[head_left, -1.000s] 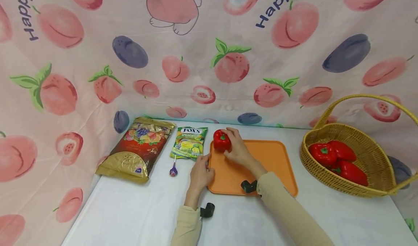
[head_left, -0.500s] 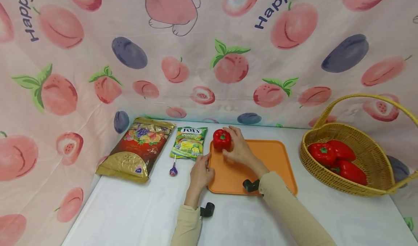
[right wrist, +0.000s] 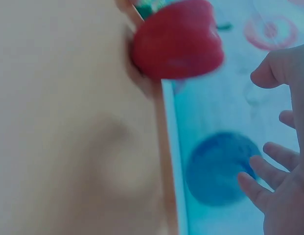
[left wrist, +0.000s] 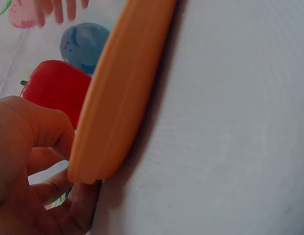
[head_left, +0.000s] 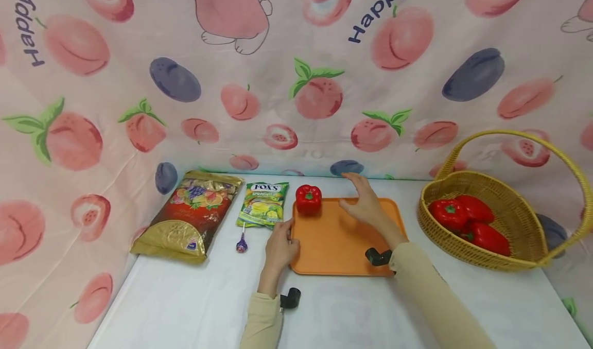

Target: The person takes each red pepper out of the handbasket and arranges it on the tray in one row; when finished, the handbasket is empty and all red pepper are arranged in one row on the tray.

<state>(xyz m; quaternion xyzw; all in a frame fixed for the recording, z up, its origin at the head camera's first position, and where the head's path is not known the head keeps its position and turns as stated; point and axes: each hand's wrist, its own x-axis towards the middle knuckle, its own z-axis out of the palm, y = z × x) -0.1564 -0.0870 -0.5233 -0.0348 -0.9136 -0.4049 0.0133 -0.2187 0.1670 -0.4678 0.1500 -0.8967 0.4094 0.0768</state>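
Observation:
A red bell pepper [head_left: 308, 199] stands upright in the far left corner of an orange tray [head_left: 343, 251], its green stem upward in the head view. My left hand [head_left: 280, 246] grips the tray's left edge; the left wrist view has the thumb [left wrist: 58, 129] bent against the rim and other fingers around the edge. To the right of the pepper, my right hand [head_left: 368, 205] is above the tray with spread fingers, holding nothing. A gap separates that hand from the pepper [right wrist: 178, 41] in the right wrist view.
A yellow wicker basket [head_left: 477, 256] with a tall handle holds several red bell peppers [head_left: 448, 214] at the right. Left of the tray lie a green candy packet [head_left: 264, 205], a lollipop [head_left: 242, 245] and a large red-gold bag [head_left: 190, 217]. A fruit-print cloth [head_left: 278, 107] hangs behind.
My right hand has let go of the pepper and moved right, away from it. The pepper stays in the tray's corner. The left hand keeps its place, and the head view has shifted slightly.

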